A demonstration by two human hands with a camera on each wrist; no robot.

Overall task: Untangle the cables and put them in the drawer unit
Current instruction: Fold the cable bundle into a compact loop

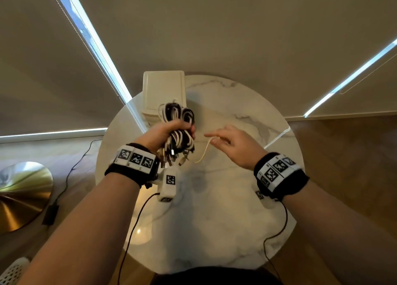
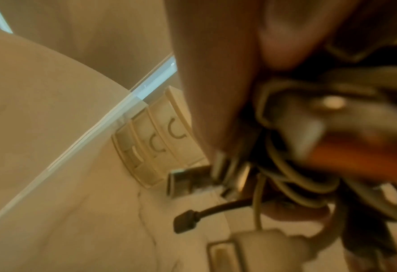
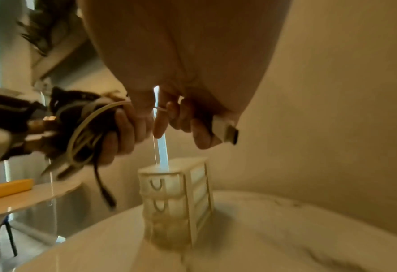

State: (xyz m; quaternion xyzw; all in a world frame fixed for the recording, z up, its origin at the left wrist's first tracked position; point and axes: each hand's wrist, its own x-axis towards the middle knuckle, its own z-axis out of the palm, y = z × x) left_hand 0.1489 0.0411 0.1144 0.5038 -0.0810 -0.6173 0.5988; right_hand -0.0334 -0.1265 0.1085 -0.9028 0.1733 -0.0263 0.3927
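My left hand (image 1: 169, 132) grips a tangled bundle of black and white cables (image 1: 179, 125) above the round marble table (image 1: 225, 220); plug ends hang below the fist. In the left wrist view the bundle (image 2: 309, 165) fills the right side, blurred, with a black plug (image 2: 186, 220) dangling. My right hand (image 1: 225, 138) holds one thin white cable (image 1: 204, 151) that runs from the bundle. In the right wrist view its fingers (image 3: 200, 127) curl round that cable's white plug (image 3: 225, 128). The cream drawer unit (image 1: 163, 93) (image 3: 176, 198) stands at the table's far left, drawers closed.
A brass lamp base (image 1: 19, 194) and a black cord (image 1: 71, 173) lie on the floor at left. Window blinds rise behind the table. A second small table with a yellow object (image 3: 6, 187) stands to the left.
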